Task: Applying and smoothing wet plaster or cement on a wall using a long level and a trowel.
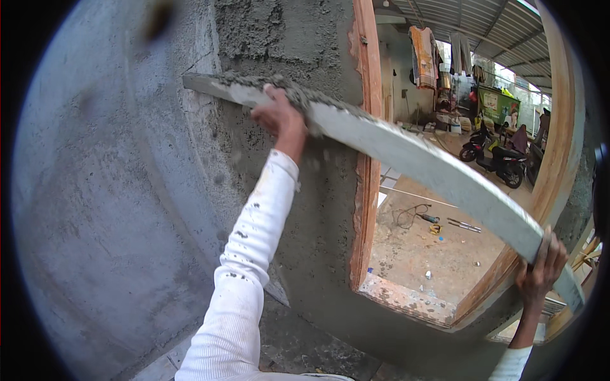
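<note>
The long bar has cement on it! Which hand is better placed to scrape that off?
Probably the left hand: it holds the long bar right beside the cement. The right hand holds near the bar's other end, away from that pile.

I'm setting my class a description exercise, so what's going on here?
Someone in white sleeves holds a long flat bar slantwise across a grey wall and a wooden frame. The left grip holds it toward its upper-left end, beside wet-looking mortar along the top edge; the right grip grasps it near its lower-right end.
</note>
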`<action>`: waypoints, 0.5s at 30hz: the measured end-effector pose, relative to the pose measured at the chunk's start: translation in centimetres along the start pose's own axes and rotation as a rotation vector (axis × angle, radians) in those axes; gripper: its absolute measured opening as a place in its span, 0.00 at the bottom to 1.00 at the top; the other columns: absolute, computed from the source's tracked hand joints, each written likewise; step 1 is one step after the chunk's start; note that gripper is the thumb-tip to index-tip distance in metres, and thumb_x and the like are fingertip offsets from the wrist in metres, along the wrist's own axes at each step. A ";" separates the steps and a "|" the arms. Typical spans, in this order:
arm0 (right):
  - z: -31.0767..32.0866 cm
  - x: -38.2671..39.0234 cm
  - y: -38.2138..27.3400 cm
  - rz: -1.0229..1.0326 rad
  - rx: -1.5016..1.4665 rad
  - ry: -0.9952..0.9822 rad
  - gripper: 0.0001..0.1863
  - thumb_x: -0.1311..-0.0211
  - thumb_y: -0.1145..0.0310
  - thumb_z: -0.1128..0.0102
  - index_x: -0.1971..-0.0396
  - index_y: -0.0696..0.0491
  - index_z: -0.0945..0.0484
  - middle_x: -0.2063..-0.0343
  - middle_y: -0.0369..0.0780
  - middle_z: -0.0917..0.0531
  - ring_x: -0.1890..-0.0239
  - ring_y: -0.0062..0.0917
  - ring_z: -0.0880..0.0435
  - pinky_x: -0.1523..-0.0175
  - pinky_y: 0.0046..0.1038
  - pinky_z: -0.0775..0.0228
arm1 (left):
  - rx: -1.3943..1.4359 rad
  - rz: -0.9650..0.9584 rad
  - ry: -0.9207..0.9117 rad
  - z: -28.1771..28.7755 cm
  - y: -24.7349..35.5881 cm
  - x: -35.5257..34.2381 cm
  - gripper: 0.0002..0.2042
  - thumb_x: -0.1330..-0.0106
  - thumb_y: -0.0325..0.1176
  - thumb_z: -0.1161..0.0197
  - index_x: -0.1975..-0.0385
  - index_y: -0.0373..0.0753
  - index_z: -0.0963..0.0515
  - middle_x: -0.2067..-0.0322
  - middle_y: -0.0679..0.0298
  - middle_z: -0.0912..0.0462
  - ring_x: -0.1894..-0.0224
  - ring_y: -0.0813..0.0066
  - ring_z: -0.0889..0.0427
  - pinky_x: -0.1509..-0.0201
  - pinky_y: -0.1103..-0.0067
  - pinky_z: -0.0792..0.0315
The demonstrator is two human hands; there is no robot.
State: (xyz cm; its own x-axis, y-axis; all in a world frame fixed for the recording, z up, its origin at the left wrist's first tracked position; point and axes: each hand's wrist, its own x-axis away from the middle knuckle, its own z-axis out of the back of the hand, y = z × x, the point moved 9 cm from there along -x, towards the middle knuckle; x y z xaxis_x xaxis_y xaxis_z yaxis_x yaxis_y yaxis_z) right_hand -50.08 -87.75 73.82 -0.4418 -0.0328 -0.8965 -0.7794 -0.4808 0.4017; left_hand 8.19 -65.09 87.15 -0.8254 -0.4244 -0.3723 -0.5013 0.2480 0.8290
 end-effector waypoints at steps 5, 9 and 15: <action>-0.8 0.7 0.9 -0.020 -0.001 0.034 0.36 0.41 0.60 0.41 0.36 0.67 0.34 0.45 0.53 0.26 0.47 0.49 0.28 0.39 0.48 0.37 | 0.080 0.025 0.000 -1.0 5.0 1.4 0.38 0.32 0.52 0.41 0.42 0.19 0.45 0.46 0.33 0.29 0.45 0.45 0.21 0.41 0.60 0.26; 2.6 -11.9 0.4 0.052 -0.003 0.145 0.38 0.49 0.70 0.35 0.35 0.62 0.33 0.45 0.50 0.25 0.46 0.46 0.28 0.40 0.43 0.37 | -0.039 0.048 0.040 -3.8 10.9 -6.9 0.32 0.28 0.46 0.48 0.44 0.17 0.45 0.49 0.35 0.29 0.47 0.46 0.21 0.43 0.60 0.23; 1.6 -11.6 -0.1 0.059 -0.034 0.119 0.40 0.52 0.69 0.34 0.35 0.62 0.34 0.46 0.49 0.26 0.45 0.45 0.28 0.40 0.44 0.37 | -0.007 0.100 -0.036 -2.9 9.1 -6.1 0.36 0.32 0.48 0.41 0.42 0.17 0.43 0.47 0.38 0.28 0.45 0.46 0.21 0.40 0.62 0.24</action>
State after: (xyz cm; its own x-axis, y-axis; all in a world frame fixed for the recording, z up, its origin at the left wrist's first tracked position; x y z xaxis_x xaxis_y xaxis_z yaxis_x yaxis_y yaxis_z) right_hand -45.56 -85.93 84.44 -0.4290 -0.1643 -0.8882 -0.7372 -0.5045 0.4494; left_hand 9.44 -62.78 98.15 -0.8801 -0.3661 -0.3023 -0.4144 0.2817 0.8654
